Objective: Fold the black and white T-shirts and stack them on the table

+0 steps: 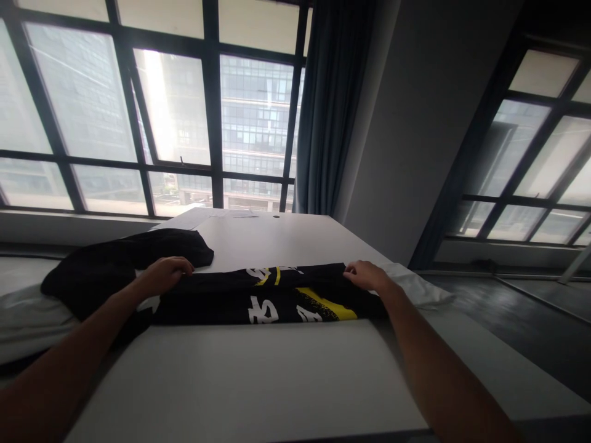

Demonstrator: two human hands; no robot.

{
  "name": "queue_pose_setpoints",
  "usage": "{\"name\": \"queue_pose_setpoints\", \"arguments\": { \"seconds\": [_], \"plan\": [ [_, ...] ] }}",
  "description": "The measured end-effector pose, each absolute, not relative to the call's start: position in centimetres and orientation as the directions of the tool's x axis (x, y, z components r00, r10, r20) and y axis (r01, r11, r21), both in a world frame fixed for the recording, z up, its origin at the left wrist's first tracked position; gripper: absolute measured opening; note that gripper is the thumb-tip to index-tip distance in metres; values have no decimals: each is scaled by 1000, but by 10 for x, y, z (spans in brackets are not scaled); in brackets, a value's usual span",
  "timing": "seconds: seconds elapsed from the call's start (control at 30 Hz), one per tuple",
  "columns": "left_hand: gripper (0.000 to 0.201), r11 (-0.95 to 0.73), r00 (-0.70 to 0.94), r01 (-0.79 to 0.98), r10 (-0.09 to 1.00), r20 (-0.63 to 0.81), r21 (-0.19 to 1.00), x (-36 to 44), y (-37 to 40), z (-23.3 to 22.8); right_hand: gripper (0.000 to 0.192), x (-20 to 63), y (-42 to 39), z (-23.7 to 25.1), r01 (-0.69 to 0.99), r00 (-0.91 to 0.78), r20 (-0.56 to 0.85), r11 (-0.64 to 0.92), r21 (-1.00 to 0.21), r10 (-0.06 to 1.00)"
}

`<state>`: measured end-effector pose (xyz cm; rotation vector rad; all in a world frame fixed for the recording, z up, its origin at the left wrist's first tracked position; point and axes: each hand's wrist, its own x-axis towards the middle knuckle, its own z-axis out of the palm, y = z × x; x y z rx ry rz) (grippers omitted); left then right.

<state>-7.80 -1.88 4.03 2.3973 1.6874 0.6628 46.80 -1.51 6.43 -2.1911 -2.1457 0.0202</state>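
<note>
A black printed garment (pixel 203 304) lies across the white table in a wide folded band, with white characters and yellow streaks on its face. My left hand (pixel 166 274) is closed in a pinch on the band's upper left edge. At the upper right corner, the fingers of my right hand (pixel 367 275) are pinched on the same cloth. Pale fabric (pixel 418 285) shows beyond my right wrist; whether it belongs to the garment, I cannot tell.
More black cloth (pixel 115 261) is bunched on the left, beside pale grey fabric (pixel 28 320). The white table (pixel 277 375) stretches toward the windows, with papers (pixel 235 215) and a small dark round spot (pixel 276 216) at its far end. A blue curtain (pixel 330 117) hangs behind.
</note>
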Motion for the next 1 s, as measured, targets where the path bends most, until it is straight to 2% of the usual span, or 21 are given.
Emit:
{"name": "queue_pose_setpoints", "arguments": {
  "seconds": [0.1, 0.2, 0.27, 0.33, 0.4, 0.53, 0.73, 0.87, 1.0],
  "plan": [
    [51, -398, 321, 869, 905, 278, 293, -63, -14, 23, 52, 439, -21, 64, 995, 101, 23, -101, -1, 995],
    [69, -379, 358, 892, 925, 125, 245, -58, -9, 2, 70, 417, -26, 57, 981, 185, -63, -180, 73, 981],
    [73, -317, 324, 920, 946, 8, 229, -59, -6, -6, 73, 408, -27, 50, 980, 187, -125, -175, 97, 974],
    [72, -275, 288, 936, 957, -29, 221, -61, -4, -9, 69, 401, -26, 43, 981, 177, -186, -160, 107, 966],
    [70, -259, 263, 945, 965, 8, 198, -61, -3, -7, 59, 397, -23, 36, 982, 175, -204, -157, 101, 963],
    [59, -228, 210, 961, 970, 121, 157, -62, -1, 2, 45, 393, -14, 27, 982, 168, -91, -158, 103, 982],
    [43, -172, 152, 934, 985, 87, 313, -69, 2, 9, 37, 394, 12, 18, 988, 105, -17, -102, 120, 994],
    [38, -154, 145, 923, 988, 51, 352, -66, -1, 15, 31, 387, 48, 15, 987, 75, 49, -81, 141, 996],
    [37, -136, 163, 919, 986, -40, 370, -58, -10, 25, 36, 364, 100, 17, 988, 11, 138, -32, 150, 990]
  ]
}}
